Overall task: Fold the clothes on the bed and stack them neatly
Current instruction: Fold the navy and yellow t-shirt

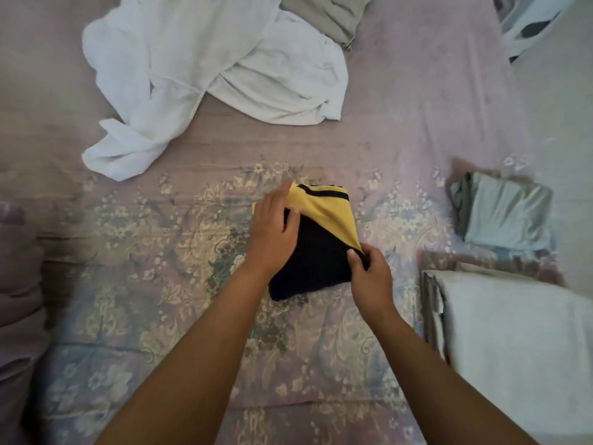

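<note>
Left hand (pixel 272 231) flat, fingers straight, pressing yellow-black garment (pixel 316 248); right hand (pixel 369 277) pinching its corner. No readable writing.

My left hand (pixel 272 232) hiding part of the yellow-and-black garment (pixel 316 248), olive cloth (pixel 330 17) cut by top edge, white object (pixel 529 24) top right unidentifiable, pale folded fabric (pixel 519 342) running off right edge

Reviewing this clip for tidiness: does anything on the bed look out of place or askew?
Yes. The white garment lies crumpled and unfolded at the far side, unlike the folded grey piece. The yellow-and-black garment under both hands sits skewed, its yellow flap lying diagonally.
</note>
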Available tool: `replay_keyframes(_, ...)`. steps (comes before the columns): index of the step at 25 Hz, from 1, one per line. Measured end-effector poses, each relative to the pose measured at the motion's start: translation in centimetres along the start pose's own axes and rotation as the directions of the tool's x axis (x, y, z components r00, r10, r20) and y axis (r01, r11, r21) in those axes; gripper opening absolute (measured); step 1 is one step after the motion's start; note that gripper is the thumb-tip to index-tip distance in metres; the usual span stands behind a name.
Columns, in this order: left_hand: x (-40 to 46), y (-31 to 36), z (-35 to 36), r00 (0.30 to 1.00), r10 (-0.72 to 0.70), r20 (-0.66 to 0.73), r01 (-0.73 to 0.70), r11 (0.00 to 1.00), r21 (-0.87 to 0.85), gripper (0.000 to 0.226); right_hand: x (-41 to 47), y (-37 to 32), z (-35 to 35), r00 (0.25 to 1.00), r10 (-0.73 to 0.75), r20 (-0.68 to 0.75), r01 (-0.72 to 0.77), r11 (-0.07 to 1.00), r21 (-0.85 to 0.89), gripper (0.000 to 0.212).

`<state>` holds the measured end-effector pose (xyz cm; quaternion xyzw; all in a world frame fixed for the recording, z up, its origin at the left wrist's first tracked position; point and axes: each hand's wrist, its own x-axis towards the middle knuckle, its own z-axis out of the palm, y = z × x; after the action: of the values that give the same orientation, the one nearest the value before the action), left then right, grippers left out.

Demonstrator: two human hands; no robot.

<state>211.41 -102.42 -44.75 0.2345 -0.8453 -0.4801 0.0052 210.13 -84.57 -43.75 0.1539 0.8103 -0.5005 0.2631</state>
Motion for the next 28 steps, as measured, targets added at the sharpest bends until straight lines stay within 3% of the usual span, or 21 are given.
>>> replay_keyframes(2,-0.8,-1.8,-0.4,0.962,0.229,0.150,-0.271,0.873,0.405,0.057,0.0,0.3,0.5,1.000,0.008,-0.015,-0.008,1.000,-0.011,0.030)
replay_keyframes(4,-0.1,-1.9,1.4,0.875,0.344,0.341,-0.483,0.681,0.551,0.058,0.2,0.8,1.1,0.998,-0.030,-0.056,0.026,0.998,-0.057,0.029)
replay_keyframes(5,0.9,-1.8,2.6,0.848,0.343,0.405,-0.527,0.631,0.569,0.058,0.5,1.3,1.4,0.993,-0.056,-0.108,0.045,0.994,-0.103,0.030)
replay_keyframes(8,3.9,-2.6,5.6,0.855,0.222,0.469,-0.498,0.604,0.622,0.060,1.4,3.5,2.5,0.956,-0.092,-0.278,0.003,0.952,-0.307,0.043)
replay_keyframes(11,4.3,-3.7,7.2,0.871,0.229,0.435,-0.483,0.565,0.669,0.062,2.5,5.0,2.9,0.965,-0.062,-0.256,-0.038,0.928,-0.370,0.042)
replay_keyframes(13,4.2,-3.3,7.0,0.866,0.251,0.432,-0.494,0.556,0.668,0.061,2.5,4.4,2.8,0.956,-0.142,-0.258,0.026,0.914,-0.404,0.037)
replay_keyframes(15,3.9,-2.5,5.6,0.876,0.257,0.409,-0.467,0.663,0.585,0.059,2.2,3.5,2.2,0.872,-0.448,-0.197,0.273,0.779,-0.564,0.032)
replay_keyframes(17,3.0,-2.6,3.8,0.908,0.302,0.291,-0.415,0.745,0.523,0.058,2.6,2.8,1.8,0.677,-0.727,0.114,0.576,0.428,-0.696,0.045)
replay_keyframes(18,2.1,-3.1,3.1,0.919,0.317,0.236,-0.395,0.727,0.562,0.059,3.2,2.5,1.5,0.624,-0.731,0.277,0.656,0.297,-0.694,0.051)
replay_keyframes(19,0.9,-3.7,2.7,0.926,0.321,0.200,-0.373,0.690,0.620,0.060,3.5,2.3,1.2,0.638,-0.671,0.377,0.676,0.254,-0.692,0.058)
replay_keyframes(22,-2.2,-4.9,3.1,0.945,0.252,0.210,-0.325,0.642,0.694,0.060,3.3,3.0,0.9,0.766,-0.484,0.422,0.594,0.282,-0.753,0.079)
replay_keyframes(24,-2.3,-5.9,3.6,0.948,0.213,0.236,-0.317,0.662,0.679,0.060,3.9,3.3,1.2,0.779,-0.428,0.458,0.595,0.279,-0.754,0.087)
replay_keyframes(28,-0.9,-6.1,3.7,0.961,0.089,0.261,-0.249,0.685,0.684,0.067,5.3,2.2,1.4,0.811,-0.253,0.527,0.584,0.381,-0.717,0.099)
